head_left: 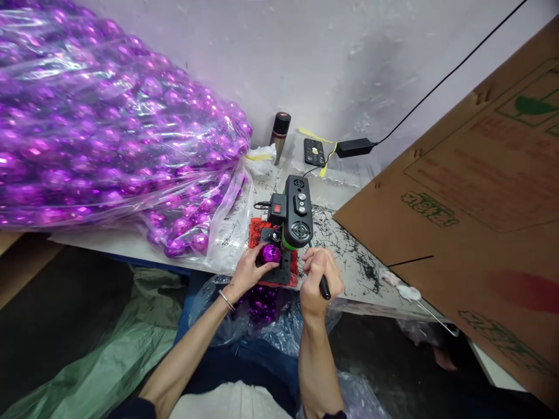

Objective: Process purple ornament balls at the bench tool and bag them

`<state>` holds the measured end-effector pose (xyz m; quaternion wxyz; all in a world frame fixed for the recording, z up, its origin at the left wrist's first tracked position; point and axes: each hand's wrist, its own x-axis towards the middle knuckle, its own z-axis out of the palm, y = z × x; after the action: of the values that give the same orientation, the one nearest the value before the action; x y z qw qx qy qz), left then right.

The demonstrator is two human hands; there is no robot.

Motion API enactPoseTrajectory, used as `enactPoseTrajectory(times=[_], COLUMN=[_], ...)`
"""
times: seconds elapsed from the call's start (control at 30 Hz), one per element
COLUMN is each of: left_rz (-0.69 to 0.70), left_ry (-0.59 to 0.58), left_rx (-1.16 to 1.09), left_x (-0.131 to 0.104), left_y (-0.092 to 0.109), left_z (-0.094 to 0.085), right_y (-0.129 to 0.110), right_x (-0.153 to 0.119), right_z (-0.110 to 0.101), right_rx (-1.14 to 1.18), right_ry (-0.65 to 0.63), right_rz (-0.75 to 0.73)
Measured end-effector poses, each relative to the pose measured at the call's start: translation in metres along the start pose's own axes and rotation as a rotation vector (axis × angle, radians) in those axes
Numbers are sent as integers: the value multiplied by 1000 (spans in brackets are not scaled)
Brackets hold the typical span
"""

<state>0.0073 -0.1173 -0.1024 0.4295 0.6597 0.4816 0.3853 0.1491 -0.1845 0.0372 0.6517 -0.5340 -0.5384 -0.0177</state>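
Observation:
My left hand [250, 270] pinches a shiny purple bauble [271, 254] between thumb and fingers. The bauble sits over the dark base plate [283, 273] of a small black and green machine [299, 210], right beside its lower end. A fist is made by my right hand [321, 276] around a black handle [324, 288], whose rounded end sticks out below the fingers. Whether that handle joins the machine is hidden by the hand. Under the base lies a red mat [255, 228]. More purple baubles [262, 304] show in clear plastic below the table edge.
A large clear bag of purple baubles [131, 128] fills the left. Behind the machine are a flask [280, 132], a dark flat device [314, 152] and a power adapter [354, 147]. A cardboard box [463, 221] leans at right. Black shreds [367, 271] litter the table.

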Motion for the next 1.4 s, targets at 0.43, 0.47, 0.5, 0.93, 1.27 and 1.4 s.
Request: enactPoseTrajectory(times=[0.43,0.47,0.5,0.93,1.27,1.4], left_rz=[200,202,205,214,254,274], left_ry=[-8,-10,-12,-12,-10,-4], left_rx=[253,255,257,266,240,231], left_x=[3,3,3,-1,1,3], left_y=[-1,-3,-4,-5,-8,-10], left_z=[28,29,29,29,34,36], right_y=[4,6,10,61,73,73], right_x=[-7,-9,-12,-50,-57,-57], right_z=[-3,-3,-2,17,28,30], right_rx=[-1,-6,-14,-20,-13,40], right_ry=[-29,-26,-21,125,259,241], right_rz=[-11,-22,-36,-216,-196,-212])
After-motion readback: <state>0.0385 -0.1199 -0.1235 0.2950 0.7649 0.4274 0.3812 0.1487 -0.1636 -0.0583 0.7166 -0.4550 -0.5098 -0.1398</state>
